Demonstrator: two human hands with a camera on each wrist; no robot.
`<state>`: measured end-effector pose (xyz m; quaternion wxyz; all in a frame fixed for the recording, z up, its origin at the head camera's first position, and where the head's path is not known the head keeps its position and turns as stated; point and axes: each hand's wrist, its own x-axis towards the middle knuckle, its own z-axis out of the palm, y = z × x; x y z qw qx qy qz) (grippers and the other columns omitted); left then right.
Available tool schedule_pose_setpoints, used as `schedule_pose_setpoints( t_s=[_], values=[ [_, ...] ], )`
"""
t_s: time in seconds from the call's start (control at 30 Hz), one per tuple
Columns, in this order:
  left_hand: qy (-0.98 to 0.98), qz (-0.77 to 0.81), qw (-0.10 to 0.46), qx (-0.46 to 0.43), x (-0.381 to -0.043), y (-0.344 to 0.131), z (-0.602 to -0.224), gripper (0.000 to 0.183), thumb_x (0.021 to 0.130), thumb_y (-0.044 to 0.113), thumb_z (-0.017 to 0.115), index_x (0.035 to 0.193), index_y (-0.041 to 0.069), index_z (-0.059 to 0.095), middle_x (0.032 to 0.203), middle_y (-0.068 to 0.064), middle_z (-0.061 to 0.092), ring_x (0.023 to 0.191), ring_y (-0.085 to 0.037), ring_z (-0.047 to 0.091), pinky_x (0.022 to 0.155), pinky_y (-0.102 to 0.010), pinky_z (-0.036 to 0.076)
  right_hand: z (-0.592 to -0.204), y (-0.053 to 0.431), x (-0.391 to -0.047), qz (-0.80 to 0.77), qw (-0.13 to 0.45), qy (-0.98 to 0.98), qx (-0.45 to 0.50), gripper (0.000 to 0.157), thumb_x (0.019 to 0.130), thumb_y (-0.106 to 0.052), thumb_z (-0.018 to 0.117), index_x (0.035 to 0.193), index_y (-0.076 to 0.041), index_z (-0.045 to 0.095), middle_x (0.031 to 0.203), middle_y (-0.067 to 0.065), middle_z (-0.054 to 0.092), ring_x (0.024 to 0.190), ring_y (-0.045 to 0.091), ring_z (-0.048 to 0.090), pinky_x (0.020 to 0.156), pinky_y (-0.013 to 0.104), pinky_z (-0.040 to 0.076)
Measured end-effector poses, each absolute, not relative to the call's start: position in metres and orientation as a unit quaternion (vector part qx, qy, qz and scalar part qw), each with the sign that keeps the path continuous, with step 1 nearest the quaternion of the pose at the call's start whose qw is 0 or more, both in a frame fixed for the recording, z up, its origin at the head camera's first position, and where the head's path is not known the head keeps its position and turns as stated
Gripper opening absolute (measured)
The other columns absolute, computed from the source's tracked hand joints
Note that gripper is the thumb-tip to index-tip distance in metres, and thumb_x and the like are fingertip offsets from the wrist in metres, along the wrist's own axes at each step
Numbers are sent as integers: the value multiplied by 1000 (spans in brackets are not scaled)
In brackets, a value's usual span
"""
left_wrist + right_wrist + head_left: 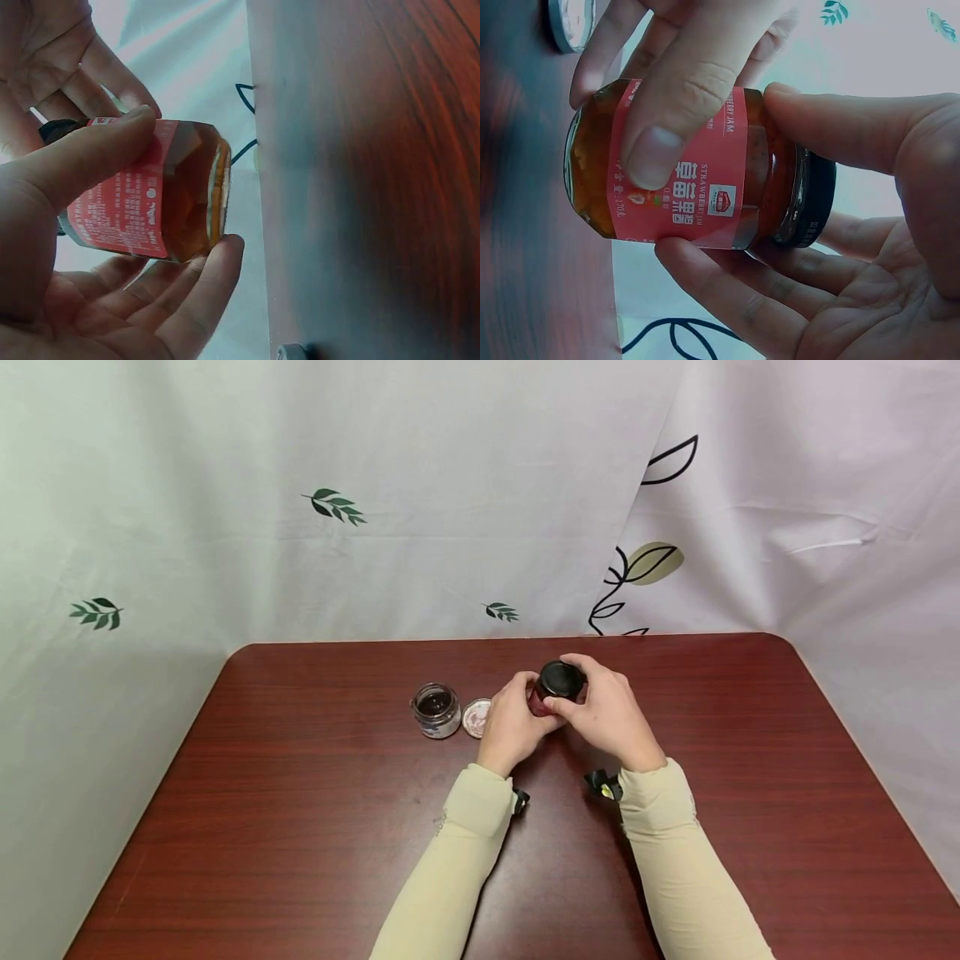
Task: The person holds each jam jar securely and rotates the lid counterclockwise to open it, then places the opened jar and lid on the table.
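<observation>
Both hands are on a jar of strawberry jam [720, 161], an angular glass jar with a red label and amber-red contents. Its black lid [561, 680] is on, facing up toward the head camera. The left hand [513, 724] grips the glass body, thumb laid across the label and fingers on the opposite side. At the lid end, the right hand [611, 710] holds the jar from the right, with its thumb by the lid and its fingers along the glass below. In the left wrist view the jar's base shows above the table.
Left of the hands, an uncapped glass jar [438, 720] with dark contents stands on the reddish-brown wooden table [300, 827]. A loose lid [476, 718], pale inside face up, lies between that jar and the left hand. White curtains [450, 485] with leaf prints hang behind.
</observation>
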<state>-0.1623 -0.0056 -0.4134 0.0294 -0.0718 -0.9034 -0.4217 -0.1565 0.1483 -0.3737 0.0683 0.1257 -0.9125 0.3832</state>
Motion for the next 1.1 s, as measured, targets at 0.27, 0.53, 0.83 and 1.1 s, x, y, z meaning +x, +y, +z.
schedule_pose_setpoints(
  t_s=[0.27,0.53,0.83,1.1],
  values=[
    [-901,-428,35,-58,-162,-4,-413,67,77,32,88,131,8,59,118,-10,70,109,-25,65,94,-40,51,-374,147,-156,400,62,-907,117,62,83,-19,84,136,-4,56,75,7,62,62,19,55,59,35,46],
    [-905,-415,44,-78,-163,-7,-413,63,76,31,88,130,8,64,117,-9,71,107,-25,67,92,-37,52,-375,146,-156,406,40,-906,116,63,84,-21,83,137,-4,56,76,8,62,62,18,55,60,35,47],
    [-902,-417,67,-92,-166,-10,-414,57,72,26,88,122,9,67,107,-4,72,99,-22,67,89,-35,52,-373,141,-156,390,59,-911,120,59,88,-32,78,135,-2,58,97,13,68,77,25,62,71,40,51],
    [-906,-410,63,-87,-163,-9,-413,57,72,23,86,123,7,66,112,-8,71,104,-24,67,91,-37,53,-373,137,-152,354,92,-923,116,56,91,-33,75,130,4,61,124,21,63,109,37,60,91,50,49]
  ],
)
